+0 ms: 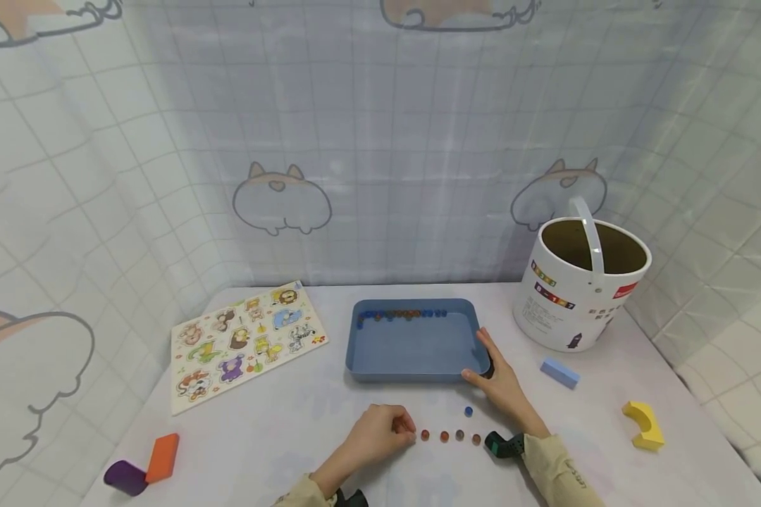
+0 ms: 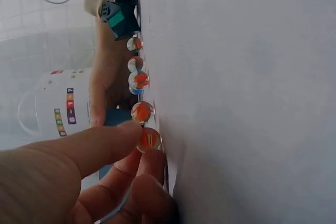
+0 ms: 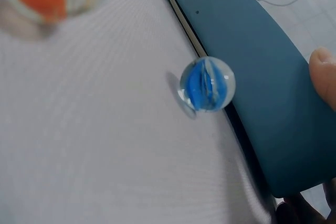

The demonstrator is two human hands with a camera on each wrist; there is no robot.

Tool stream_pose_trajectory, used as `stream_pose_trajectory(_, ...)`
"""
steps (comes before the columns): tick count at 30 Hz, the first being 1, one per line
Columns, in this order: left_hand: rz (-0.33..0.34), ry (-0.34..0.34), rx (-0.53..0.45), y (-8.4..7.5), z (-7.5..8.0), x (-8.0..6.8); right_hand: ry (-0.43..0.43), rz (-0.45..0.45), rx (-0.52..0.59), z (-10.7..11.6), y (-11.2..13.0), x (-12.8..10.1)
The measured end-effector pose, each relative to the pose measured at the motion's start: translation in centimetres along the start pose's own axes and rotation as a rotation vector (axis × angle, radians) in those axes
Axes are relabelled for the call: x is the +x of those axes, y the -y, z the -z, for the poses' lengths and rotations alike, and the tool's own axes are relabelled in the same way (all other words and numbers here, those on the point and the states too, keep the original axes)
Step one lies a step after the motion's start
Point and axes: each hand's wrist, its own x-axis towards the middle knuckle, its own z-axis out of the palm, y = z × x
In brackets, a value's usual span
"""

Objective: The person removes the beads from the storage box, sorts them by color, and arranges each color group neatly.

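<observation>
The left hand (image 1: 380, 431) is low over the table, left of a row of glass marbles. Its thumb and fingers pinch an orange-streaked marble (image 2: 150, 140). Beside it lies another orange marble (image 2: 142, 112), with several more in line, one of them an orange marble (image 1: 444, 436). A blue-swirled marble (image 3: 208, 84) sits apart, nearer the blue tray (image 1: 412, 348). At the tray's front right corner, the right hand (image 1: 499, 380) grips it, thumb on the front wall and fingers round the right side. Blue and orange marbles (image 1: 406, 314) line the tray's far edge.
An animal puzzle board (image 1: 247, 345) lies at the left. A white bucket (image 1: 558, 310) with a raised handle stands back right, near a light blue block (image 1: 559, 373) and a yellow arch block (image 1: 644, 426). An orange block (image 1: 163, 458) and purple cylinder (image 1: 125, 478) are front left.
</observation>
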Motion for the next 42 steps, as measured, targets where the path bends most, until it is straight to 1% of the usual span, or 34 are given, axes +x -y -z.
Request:
stream_pose_trajectory(3,0.013,0.020,-0.011,0.0,0.1,0.1,-0.002,-0.005,0.004,-0.1,0.0,0.0)
stream_pose_trajectory(5,0.028,0.031,-0.043,-0.2,0.6,0.3,0.002,-0.004,0.002,-0.1,-0.1,0.0)
stream_pose_trajectory(7,0.024,0.019,-0.073,-0.8,1.6,1.0,0.003,0.000,0.000,-0.1,-0.1,0.0)
stream_pose_trajectory(9,0.019,-0.003,-0.123,-1.6,2.9,2.3,0.001,0.002,-0.004,-0.1,-0.1,0.0)
stream_pose_trajectory(12,0.016,-0.031,-0.227,-3.0,5.2,5.4,-0.005,0.005,0.003,-0.1,-0.1,0.0)
stream_pose_trajectory(14,0.040,-0.033,-0.309,-3.8,6.3,8.4,-0.011,0.002,0.006,0.1,-0.1,0.1)
stream_pose_trajectory(16,0.078,-0.032,-0.369,-4.1,6.9,11.6,-0.013,-0.001,0.015,0.2,-0.2,0.1)
stream_pose_trajectory(18,0.122,-0.031,-0.402,-4.0,6.8,14.5,-0.015,-0.011,0.021,0.1,-0.2,0.2)
stream_pose_trajectory(20,0.169,-0.031,-0.424,-3.5,6.2,17.0,-0.016,-0.020,0.023,0.0,-0.2,0.2)
stream_pose_trajectory(22,0.213,-0.048,-0.446,-2.9,5.2,19.0,-0.021,-0.026,0.033,-0.2,-0.2,0.2)
stream_pose_trajectory(24,0.255,-0.080,-0.466,-2.6,4.3,20.3,-0.023,-0.028,0.036,-0.3,-0.2,0.1)
stream_pose_trajectory(26,0.278,-0.129,-0.456,-2.3,3.4,21.2,-0.022,-0.025,0.029,-0.4,-0.3,0.1)
stream_pose_trajectory(28,0.278,-0.177,-0.429,-2.2,2.8,21.8,-0.025,-0.024,0.026,-0.4,-0.3,0.1)
stream_pose_trajectory(30,0.267,-0.218,-0.367,-2.0,2.3,22.2,-0.027,-0.021,0.022,-0.4,-0.3,0.2)
stream_pose_trajectory(32,0.261,-0.247,-0.300,-1.8,2.1,22.3,-0.025,-0.020,0.021,-0.5,-0.2,0.2)
stream_pose_trajectory(34,0.273,-0.251,-0.238,-1.8,2.0,22.3,-0.025,-0.015,0.032,-0.6,-0.2,0.2)
stream_pose_trajectory(35,0.268,-0.257,-0.196,-1.6,1.9,22.4,-0.023,-0.012,0.035,-0.6,-0.2,0.2)
stream_pose_trajectory(36,0.279,-0.252,-0.168,-1.7,1.9,22.3,-0.023,-0.010,0.038,-0.6,-0.2,0.2)
stream_pose_trajectory(40,0.311,-0.232,-0.070,-2.1,1.9,22.2,-0.030,-0.010,0.034,-0.5,0.0,0.2)
stream_pose_trajectory(41,0.310,-0.232,-0.050,-2.2,1.9,22.1,-0.032,-0.010,0.033,-0.5,0.2,0.1)
stream_pose_trajectory(42,0.324,-0.220,-0.040,-2.4,1.9,22.0,-0.034,-0.012,0.034,-0.4,0.4,0.0)
